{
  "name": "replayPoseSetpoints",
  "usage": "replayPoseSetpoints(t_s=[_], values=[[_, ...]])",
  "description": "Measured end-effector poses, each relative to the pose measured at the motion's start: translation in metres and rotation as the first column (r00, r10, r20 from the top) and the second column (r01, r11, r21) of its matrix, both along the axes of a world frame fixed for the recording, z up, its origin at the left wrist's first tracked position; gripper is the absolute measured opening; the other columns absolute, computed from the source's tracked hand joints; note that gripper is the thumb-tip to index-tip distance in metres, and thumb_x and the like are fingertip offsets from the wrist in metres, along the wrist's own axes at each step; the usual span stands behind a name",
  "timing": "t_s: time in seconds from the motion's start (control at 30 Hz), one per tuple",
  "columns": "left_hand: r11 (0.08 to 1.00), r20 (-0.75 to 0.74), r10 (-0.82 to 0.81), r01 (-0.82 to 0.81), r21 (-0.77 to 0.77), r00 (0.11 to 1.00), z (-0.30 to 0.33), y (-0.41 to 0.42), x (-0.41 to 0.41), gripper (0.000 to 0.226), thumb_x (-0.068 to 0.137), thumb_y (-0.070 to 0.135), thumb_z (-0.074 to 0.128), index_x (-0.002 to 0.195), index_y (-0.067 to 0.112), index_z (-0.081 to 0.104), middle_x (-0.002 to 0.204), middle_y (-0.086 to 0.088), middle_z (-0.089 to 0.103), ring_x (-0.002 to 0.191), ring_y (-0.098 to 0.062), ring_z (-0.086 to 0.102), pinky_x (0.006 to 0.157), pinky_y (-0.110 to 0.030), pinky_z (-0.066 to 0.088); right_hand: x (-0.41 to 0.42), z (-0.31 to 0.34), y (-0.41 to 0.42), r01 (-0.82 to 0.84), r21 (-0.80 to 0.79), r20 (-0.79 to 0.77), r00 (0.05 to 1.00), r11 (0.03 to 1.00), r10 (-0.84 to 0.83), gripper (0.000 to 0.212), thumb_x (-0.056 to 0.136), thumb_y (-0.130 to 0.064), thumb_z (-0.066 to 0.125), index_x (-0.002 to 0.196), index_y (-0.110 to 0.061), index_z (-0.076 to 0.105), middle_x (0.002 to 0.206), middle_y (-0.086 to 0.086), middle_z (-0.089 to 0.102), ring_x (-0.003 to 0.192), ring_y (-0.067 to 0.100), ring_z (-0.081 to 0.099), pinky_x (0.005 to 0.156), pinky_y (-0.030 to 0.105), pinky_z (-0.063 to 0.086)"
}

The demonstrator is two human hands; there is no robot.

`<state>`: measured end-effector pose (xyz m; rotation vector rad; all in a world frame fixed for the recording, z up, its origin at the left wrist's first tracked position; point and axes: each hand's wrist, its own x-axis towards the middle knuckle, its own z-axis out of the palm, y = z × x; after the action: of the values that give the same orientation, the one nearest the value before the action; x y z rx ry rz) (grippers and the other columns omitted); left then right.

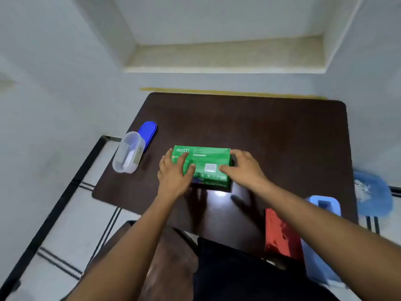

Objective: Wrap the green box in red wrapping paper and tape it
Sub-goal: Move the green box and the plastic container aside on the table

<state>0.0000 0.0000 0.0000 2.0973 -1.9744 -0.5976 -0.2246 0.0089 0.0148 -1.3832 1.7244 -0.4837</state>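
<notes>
- A green box [206, 165] lies flat mid-table [282, 137].
- The left hand [174, 172] grips its left end, fingers curled on top.
- The right hand [244, 168] grips its right end.

I see the tissue box [202, 164] on the table [271, 135] between my fingers [184, 158]; the container [128, 152] left of them, its lid [148, 133] behind it; the wrapping paper [281, 233] nearer me, right.
</notes>
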Motion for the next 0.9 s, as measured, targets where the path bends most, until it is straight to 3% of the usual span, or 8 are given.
replayPoseSetpoints(t_s=[0.13,0.27,0.37,0.53,0.67,0.9], values=[[0.99,-0.014,-0.129,0.13,0.061,0.992,-0.035,-0.039,0.027,0.056,0.097,0.064,0.05,0.15,0.053,0.038,0.171,-0.001,0.003,0.146,-0.038,0.029,0.113,-0.055,0.038,0.042,-0.037,-0.026,0.126,0.061,-0.005,0.992,0.99,-0.126,0.077,0.09,-0.041,0.07,0.155,-0.02,0.036,0.16,0.009,0.031,0.145,0.026,0.038,0.116,0.03,0.03],[0.97,-0.021,-0.238,0.236,-0.058,0.971,-0.05,-0.074,0.039,0.056,0.093,0.072,0.05,0.146,0.057,0.041,0.167,0.001,0.012,0.136,-0.031,0.037,0.097,-0.047,0.052,0.078,-0.062,-0.046,0.348,-0.023,-0.055,0.935,0.937,-0.349,0.076,0.089,-0.046,0.068,0.155,-0.029,0.033,0.164,0.012,0.023,0.147,0.035,0.033,0.119,0.041,0.032],[0.947,-0.091,-0.312,0.302,-0.107,0.946,-0.058,-0.096,0.059,0.053,0.093,0.07,0.054,0.144,0.059,0.045,0.166,0.006,0.017,0.131,-0.024,0.036,0.09,-0.04,0.052,0.098,-0.067,-0.056,0.433,-0.094,-0.116,0.889,0.896,-0.442,0.071,0.091,-0.051,0.066,0.152,-0.034,0.036,0.166,0.006,0.024,0.148,0.029,0.034,0.115,0.041,0.034],[0.95,-0.28,-0.308,0.279,-0.14,0.909,-0.069,-0.117,0.08,0.047,0.092,0.059,0.065,0.138,0.056,0.056,0.167,0.014,0.018,0.126,-0.02,0.034,0.097,-0.031,0.041,0.119,-0.067,-0.068,0.493,-0.135,-0.114,0.854,0.86,-0.507,0.069,0.091,-0.052,0.068,0.151,-0.037,0.039,0.167,-0.001,0.026,0.15,0.017,0.031,0.11,0.035,0.036],[0.949,-0.34,-0.311,0.272,-0.157,0.887,-0.076,-0.128,0.09,0.047,0.089,0.057,0.069,0.135,0.054,0.059,0.166,0.021,0.019,0.126,-0.017,0.035,0.098,-0.031,0.041,0.131,-0.069,-0.072,0.532,-0.154,-0.105,0.829,0.833,-0.549,0.068,0.09,-0.053,0.069,0.15,-0.039,0.04,0.167,-0.003,0.028,0.152,0.014,0.027,0.112,0.033,0.033],[0.939,-0.422,-0.29,0.169,-0.301,0.859,-0.092,-0.136,0.099,0.048,0.081,0.059,0.069,0.126,0.044,0.071,0.164,0.021,0.032,0.128,-0.014,0.056,0.102,-0.032,0.047,0.147,-0.075,-0.07,0.543,-0.192,-0.108,0.817,0.818,-0.567,0.075,0.088,-0.05,0.072,0.154,-0.045,0.037,0.168,-0.007,0.026,0.151,0.012,0.028,0.11,0.027,0.029]])
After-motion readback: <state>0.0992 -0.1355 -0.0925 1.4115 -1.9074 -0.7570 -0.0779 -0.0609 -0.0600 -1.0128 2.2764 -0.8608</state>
